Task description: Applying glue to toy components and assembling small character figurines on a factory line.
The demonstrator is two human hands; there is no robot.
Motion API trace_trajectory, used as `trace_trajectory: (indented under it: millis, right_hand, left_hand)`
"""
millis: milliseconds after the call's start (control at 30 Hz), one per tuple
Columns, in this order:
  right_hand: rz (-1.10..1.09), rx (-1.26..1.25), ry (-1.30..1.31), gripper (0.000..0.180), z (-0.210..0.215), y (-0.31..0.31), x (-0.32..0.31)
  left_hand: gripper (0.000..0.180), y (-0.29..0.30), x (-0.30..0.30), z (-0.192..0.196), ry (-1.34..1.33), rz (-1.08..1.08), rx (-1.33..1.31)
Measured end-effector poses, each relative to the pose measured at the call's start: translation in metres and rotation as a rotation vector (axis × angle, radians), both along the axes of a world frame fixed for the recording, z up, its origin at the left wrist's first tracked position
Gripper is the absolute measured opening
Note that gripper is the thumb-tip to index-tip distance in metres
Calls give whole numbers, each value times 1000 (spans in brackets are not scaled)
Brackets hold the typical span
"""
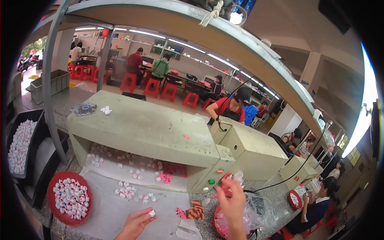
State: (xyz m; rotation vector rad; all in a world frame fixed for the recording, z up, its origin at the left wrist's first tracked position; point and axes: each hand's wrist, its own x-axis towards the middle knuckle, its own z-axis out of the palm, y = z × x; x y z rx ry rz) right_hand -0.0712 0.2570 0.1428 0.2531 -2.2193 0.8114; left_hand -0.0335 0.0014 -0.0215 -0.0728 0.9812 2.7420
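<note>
My left hand [135,224] pinches a small rounded white piece [152,213] between thumb and fingertips, above the pale sheet at the bench front. My right hand [233,200] is raised to the right, fingers curled together; what they hold, if anything, I cannot make out. Just behind its fingertips are something red and a small clear object [239,176]. Below it, a clear plastic bag [252,212] lies over a container of pink bits. Several white pieces [126,191] are grouped on the pale sheet [104,204]. A red bowl [51,196] at left is filled with similar white pieces marked pink.
A pale green machine [140,124] with a low opening spans the bench; white and pink pieces lie inside. A green button [211,182] is on its front. Orange-black striped cloth [195,211] lies between my hands. Black bins [26,140] stand left. A shelf hangs overhead; co-workers sit beyond.
</note>
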Motion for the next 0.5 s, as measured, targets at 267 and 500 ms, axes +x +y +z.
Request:
trace_trajectory:
  millis: [267,500]
  right_hand:
    - [105,245,949,14,300,-114,-73]
    - [451,133,147,21,432,-174,-180]
  left_hand:
    - [29,-38,-2,-14,-38,167,250]
    - [27,-61,5,-3,-10,205,406]
